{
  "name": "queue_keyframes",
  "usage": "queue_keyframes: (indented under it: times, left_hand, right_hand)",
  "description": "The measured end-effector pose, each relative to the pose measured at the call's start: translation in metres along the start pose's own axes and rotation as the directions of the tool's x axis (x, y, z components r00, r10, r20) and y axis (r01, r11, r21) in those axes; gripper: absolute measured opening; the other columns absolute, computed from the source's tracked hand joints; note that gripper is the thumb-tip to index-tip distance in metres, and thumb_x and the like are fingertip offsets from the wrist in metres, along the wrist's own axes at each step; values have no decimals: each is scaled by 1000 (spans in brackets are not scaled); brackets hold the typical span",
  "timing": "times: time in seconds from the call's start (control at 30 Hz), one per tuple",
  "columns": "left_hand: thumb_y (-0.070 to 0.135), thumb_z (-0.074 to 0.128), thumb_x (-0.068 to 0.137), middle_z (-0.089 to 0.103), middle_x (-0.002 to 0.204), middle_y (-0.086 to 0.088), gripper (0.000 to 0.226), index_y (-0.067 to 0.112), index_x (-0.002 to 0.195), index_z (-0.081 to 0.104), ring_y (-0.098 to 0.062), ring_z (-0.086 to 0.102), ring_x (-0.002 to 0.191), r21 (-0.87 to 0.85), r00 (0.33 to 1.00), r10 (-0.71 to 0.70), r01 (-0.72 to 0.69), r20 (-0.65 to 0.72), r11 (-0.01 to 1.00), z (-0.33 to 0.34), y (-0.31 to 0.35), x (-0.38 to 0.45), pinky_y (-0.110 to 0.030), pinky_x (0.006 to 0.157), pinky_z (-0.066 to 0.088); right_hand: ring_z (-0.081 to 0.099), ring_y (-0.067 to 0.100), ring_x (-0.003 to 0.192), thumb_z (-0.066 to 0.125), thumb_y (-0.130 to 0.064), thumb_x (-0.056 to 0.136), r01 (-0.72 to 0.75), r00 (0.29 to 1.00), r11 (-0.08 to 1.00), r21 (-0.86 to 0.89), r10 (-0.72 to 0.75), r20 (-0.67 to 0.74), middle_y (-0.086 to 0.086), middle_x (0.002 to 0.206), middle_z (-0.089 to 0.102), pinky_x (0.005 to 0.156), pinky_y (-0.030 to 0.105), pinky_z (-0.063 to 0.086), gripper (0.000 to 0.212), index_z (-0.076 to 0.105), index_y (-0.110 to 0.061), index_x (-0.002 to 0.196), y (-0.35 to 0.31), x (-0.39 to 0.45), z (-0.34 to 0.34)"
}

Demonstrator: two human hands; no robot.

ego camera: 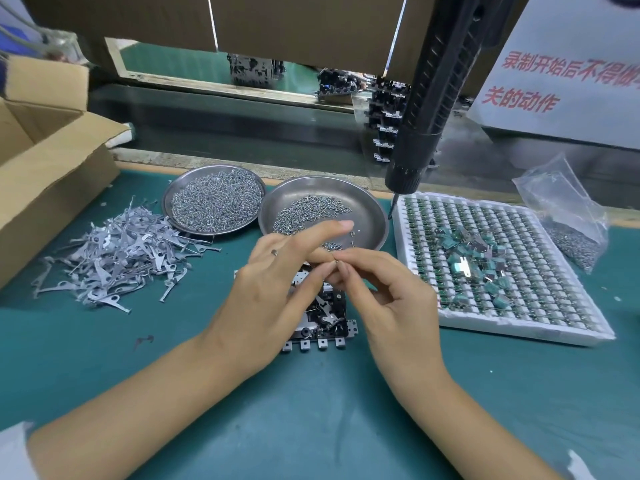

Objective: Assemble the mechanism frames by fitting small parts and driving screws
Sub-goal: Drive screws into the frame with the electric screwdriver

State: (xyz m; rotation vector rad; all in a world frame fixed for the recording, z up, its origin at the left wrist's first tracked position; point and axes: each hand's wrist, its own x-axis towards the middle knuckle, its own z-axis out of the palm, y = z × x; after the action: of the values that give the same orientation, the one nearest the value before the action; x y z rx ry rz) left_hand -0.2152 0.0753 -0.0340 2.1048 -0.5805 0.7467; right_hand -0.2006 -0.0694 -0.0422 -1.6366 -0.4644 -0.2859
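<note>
Left hand (277,271): above the frame, index finger stretched toward the near dish, thumb and middle finger meeting the right fingertips; a ring on one finger. Grip narrow, pinching at the same small part as the right.
Right hand (388,289): beside the left, thumb and forefinger closed on a screw (335,260); other fingers curled loosely. Grip narrow, holding the screw.
Screw: tiny, silver, at the point where both grips meet, just above the frame and just short of the near dish's rim.
Frame (320,327): flat on the counter (311,427) directly under both grips, mostly hidden by the hands; black and metal parts, a row of square tabs along its near edge.
Near dish (370,216): just beyond the grips, round steel, a thin scatter of screws inside.
Far dish (214,199): beyond and left of the left grip, touching or overlapping the near dish, heaped with screws.
Levers (114,258): a loose grey pile well left of the left grip.
Tray (502,268): right of the right grip, white, gridded, with loose teal parts lying on top.
Bag (568,220): clear, beyond the tray's right edge, small metal bits inside.
Driver (422,116): black, hanging above and beyond the right grip, tip near the tray's far-left corner.
Box (52,161): cardboard, open, far left.
</note>
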Motion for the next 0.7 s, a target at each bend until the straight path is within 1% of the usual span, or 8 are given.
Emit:
queue_keyframes:
  times: [0.1, 0.17, 0.23, 0.3, 0.4, 0.5, 0.63, 0.7]
  left_hand:
    - [23, 52, 92, 56, 95, 39, 42, 44, 127, 41, 7, 54, 98, 22, 1000, 4, -5, 3, 1000, 1, 2, 0, -6, 83, 36]
    - [25, 52, 92, 57, 94, 38, 43, 40, 131, 42, 5, 53, 96, 19, 1000, -27, 27, -8, 999, 2, 2, 1, -6, 82, 38]
    - [24, 55, 92, 61, 93, 28, 39, 33, 129, 51, -2, 54, 89, 49, 999, -18, 20, -43, 999, 0, 0, 2, -19, 84, 44]
    - [17, 61, 89, 67, 91, 12, 25, 17, 114, 66, -10, 57, 84, 187, 993, 17, 6, -119, 982, -7, -10, 7, -34, 85, 46]
    - [7, 64, 84, 73, 89, -6, 15, 5, 95, 74, -26, 66, 83, 351, 967, -114, 190, -227, 917, -29, -37, 21, -43, 85, 49]
    - [3, 66, 86, 73, 92, -14, 13, 3, 95, 74, -32, 69, 86, 481, 956, -239, 293, -171, 826, -44, -63, 28, -48, 91, 47]
    - [14, 63, 90, 73, 92, -17, 18, 10, 104, 74, -37, 64, 96, 517, 889, -438, 439, -131, 735, -50, -77, 29, -42, 99, 41]
    - [13, 62, 91, 71, 104, -15, 19, 10, 106, 73, -32, 63, 105, 500, 881, -453, 457, -138, 736, -50, -76, 30, -36, 103, 39]
  right_hand:
    - [67, 10, 80, 60, 6, 88, -18, 1000, 1000, 0, 18, -6, 10, 89, 68, 75, 15, 50, 14, 70, -1, 95, 0, 0, 0]
    - [68, 10, 79, 61, 4, 88, -61, 998, 997, 45, 62, -6, 10, 87, 70, 75, 16, 51, 12, 70, -3, 94, -1, 1, 0]
    - [70, 12, 78, 63, 2, 87, -122, 991, 983, 138, 128, -33, 7, 82, 72, 73, 16, 51, 11, 69, -7, 91, -4, 2, -1]
    - [71, 12, 75, 65, 1, 85, -159, 982, 967, 199, 175, -66, 5, 77, 73, 72, 16, 52, 11, 69, -8, 88, -6, 4, -4]
    - [71, 16, 72, 68, 1, 82, -195, 971, 958, 211, 219, -98, 4, 72, 73, 70, 19, 54, 13, 71, -12, 82, -7, 7, -7]
    - [71, 21, 72, 72, -1, 78, -199, 973, 967, 160, 214, -85, 3, 72, 73, 70, 21, 55, 17, 73, -18, 77, -9, 6, -6]
    - [69, 17, 68, 74, 0, 77, -218, 974, 966, 142, 225, -39, 1, 70, 72, 66, 18, 52, 21, 74, -21, 73, -11, 4, -5]
    - [69, 14, 65, 74, -2, 78, -232, 971, 961, 148, 239, -32, 1, 69, 72, 64, 16, 51, 18, 74, -20, 75, -11, 5, -6]
